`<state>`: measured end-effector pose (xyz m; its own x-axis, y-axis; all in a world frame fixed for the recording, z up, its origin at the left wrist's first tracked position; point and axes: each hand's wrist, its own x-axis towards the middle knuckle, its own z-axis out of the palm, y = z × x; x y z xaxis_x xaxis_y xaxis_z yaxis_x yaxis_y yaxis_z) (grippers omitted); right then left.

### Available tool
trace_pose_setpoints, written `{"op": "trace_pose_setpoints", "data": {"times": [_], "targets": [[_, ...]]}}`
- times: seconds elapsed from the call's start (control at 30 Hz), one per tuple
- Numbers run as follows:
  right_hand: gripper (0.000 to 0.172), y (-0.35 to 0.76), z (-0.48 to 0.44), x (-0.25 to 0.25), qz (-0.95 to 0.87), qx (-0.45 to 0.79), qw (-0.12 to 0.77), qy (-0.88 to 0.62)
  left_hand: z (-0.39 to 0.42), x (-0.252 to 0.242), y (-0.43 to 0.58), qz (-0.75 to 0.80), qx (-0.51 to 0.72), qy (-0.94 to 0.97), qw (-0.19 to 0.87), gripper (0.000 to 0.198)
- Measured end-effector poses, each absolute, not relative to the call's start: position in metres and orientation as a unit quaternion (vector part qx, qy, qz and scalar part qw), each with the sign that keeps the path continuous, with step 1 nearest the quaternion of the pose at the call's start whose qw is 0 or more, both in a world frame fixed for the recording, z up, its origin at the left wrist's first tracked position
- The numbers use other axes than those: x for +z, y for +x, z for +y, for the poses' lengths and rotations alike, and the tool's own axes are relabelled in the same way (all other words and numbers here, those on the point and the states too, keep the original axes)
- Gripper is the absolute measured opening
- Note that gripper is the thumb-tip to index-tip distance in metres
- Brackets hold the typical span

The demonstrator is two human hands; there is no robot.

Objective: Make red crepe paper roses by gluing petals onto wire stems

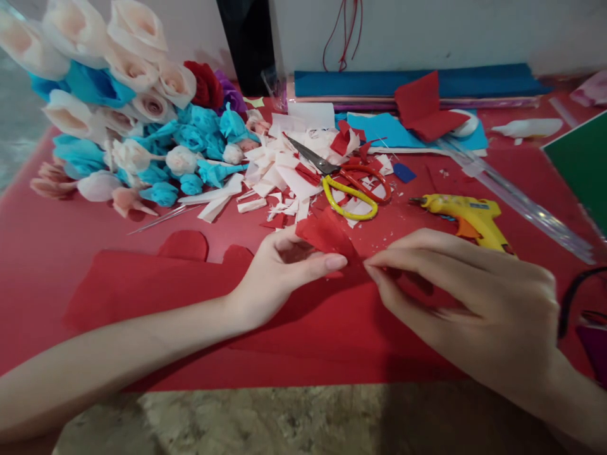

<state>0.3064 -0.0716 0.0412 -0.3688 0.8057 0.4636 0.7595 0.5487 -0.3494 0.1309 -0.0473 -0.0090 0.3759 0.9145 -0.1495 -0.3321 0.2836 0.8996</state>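
Note:
My left hand (279,268) pinches a small piece of red crepe paper (325,232) between thumb and fingers, just above the red table cover. My right hand (467,303) reaches in from the right, its thumb and forefinger pressed together at the paper's lower right tip, where a thin stem or wire seems to sit; I cannot make it out. Cut red paper petals (183,245) lie flat to the left of my left hand.
Behind the hands lie red and yellow scissors (348,180) on paper scraps (284,167), and a yellow glue gun (467,216). A heap of blue, white and pink paper flowers (137,126) fills the back left. Paper sheets (408,85) and a clear ruler (516,202) lie at the right.

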Motion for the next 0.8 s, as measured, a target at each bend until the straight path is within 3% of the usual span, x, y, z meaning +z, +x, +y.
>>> {"op": "trace_pose_setpoints", "data": {"times": [0.23,0.43,0.53,0.6,0.63,0.73,0.8], "targets": [[0.010,0.307,-0.067,0.044,-0.802,0.034,0.355,-0.478,-0.049,-0.011,0.131,0.347,0.435,0.400,0.729,0.007],[0.003,0.314,-0.062,0.045,-0.678,0.206,0.461,-0.534,-0.048,-0.012,0.131,0.359,0.435,0.397,0.724,0.012],[0.007,0.319,-0.055,0.041,-0.719,0.126,0.396,-0.557,-0.049,-0.012,0.131,0.359,0.439,0.391,0.725,0.013],[0.031,0.322,-0.049,0.036,-0.766,0.075,0.342,-0.539,-0.049,-0.011,0.132,0.353,0.442,0.386,0.729,0.009],[0.034,0.322,-0.048,0.033,-0.774,0.060,0.334,-0.535,-0.049,-0.011,0.132,0.351,0.443,0.383,0.731,0.008],[0.005,0.321,-0.048,0.031,-0.776,0.092,0.325,-0.533,-0.048,-0.011,0.132,0.356,0.442,0.382,0.729,0.006],[0.025,0.318,-0.052,0.034,-0.781,0.129,0.315,-0.524,-0.048,-0.010,0.132,0.357,0.438,0.390,0.727,0.007]]}}
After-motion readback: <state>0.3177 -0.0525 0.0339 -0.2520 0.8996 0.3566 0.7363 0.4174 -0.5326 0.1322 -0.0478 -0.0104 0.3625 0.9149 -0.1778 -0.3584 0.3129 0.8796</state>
